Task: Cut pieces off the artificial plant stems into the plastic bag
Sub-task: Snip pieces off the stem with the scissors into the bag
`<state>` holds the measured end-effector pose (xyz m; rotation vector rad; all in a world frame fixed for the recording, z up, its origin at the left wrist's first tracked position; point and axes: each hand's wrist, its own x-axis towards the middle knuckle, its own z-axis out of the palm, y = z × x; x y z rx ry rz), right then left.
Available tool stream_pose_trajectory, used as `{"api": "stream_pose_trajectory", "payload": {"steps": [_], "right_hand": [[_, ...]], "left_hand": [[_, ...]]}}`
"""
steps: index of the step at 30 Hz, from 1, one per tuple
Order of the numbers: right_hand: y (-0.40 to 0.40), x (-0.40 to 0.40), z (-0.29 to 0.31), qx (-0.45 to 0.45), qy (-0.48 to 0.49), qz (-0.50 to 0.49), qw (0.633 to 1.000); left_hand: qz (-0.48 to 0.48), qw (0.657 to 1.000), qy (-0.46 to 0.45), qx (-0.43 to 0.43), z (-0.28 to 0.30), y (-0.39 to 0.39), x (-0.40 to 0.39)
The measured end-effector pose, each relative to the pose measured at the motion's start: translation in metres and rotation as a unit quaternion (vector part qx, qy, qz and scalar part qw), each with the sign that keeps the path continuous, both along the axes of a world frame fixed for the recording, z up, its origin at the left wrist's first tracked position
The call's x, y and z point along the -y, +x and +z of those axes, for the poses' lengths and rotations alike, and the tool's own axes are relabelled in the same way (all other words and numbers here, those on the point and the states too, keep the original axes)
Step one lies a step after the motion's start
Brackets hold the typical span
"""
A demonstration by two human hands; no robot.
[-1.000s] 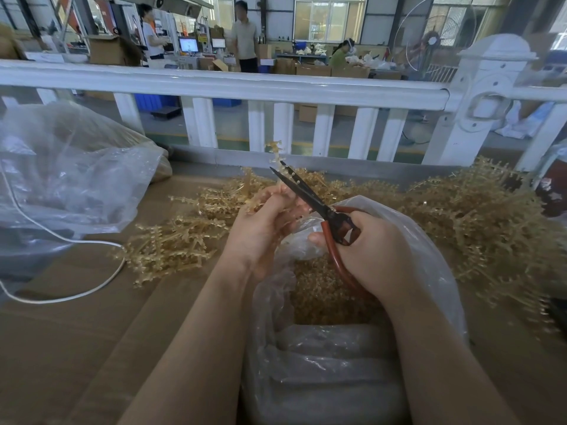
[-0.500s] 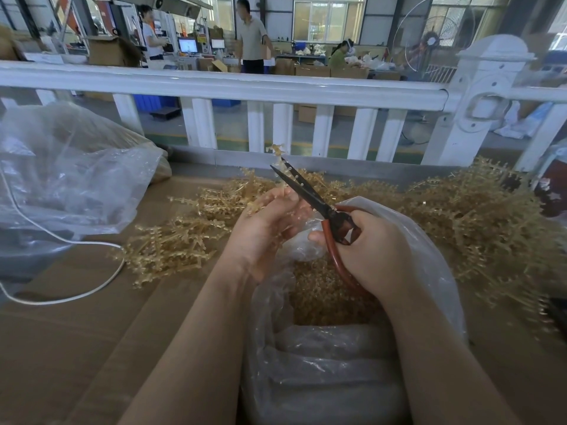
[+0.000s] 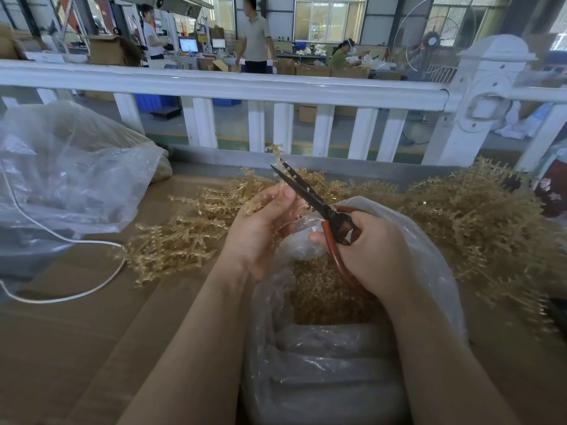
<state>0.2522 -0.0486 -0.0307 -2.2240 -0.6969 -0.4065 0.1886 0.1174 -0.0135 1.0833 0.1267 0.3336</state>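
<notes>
You are holding one golden artificial plant stem (image 3: 277,161) upright above the far rim of the plastic bag (image 3: 429,256), its tip poking up past the scissor blades. Your left hand (image 3: 260,231) is pinching the stem's lower part between thumb and fingertips; your right hand (image 3: 371,250) is gripping the red handles of the scissors (image 3: 310,199), whose dark blades are lying nearly closed alongside the stem. Keep the cut directly over the bag's mouth, I'd judge, so each piece is dropping onto the cut pieces (image 3: 319,296) inside rather than onto the table (image 3: 76,332). Feed the stem up in short steps and keep your left fingertips below the blades. Uncut stems (image 3: 171,240) are lying to the left and more are heaped to the right (image 3: 478,216).
</notes>
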Motion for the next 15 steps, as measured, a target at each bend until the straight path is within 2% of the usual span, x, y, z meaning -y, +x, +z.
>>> {"api": "stream_pose_trajectory", "payload": {"steps": [3,6,11,15], "right_hand": [[0.002,0.001,0.0,-0.039,0.02,-0.002,0.999],[0.002,0.001,0.005,-0.092,0.109,0.017,0.99],[-0.002,-0.002,0.013,-0.159,0.217,0.089,0.959],[-0.004,-0.004,0.018,-0.187,0.258,0.106,0.942]], "left_hand": [[0.012,0.999,-0.028,-0.018,0.0,0.001,-0.002],[0.005,0.999,-0.04,-0.028,0.001,0.001,-0.002],[-0.053,0.997,-0.018,-0.06,0.002,0.002,0.007],[-0.044,0.996,0.037,-0.066,0.004,0.002,0.015]]}}
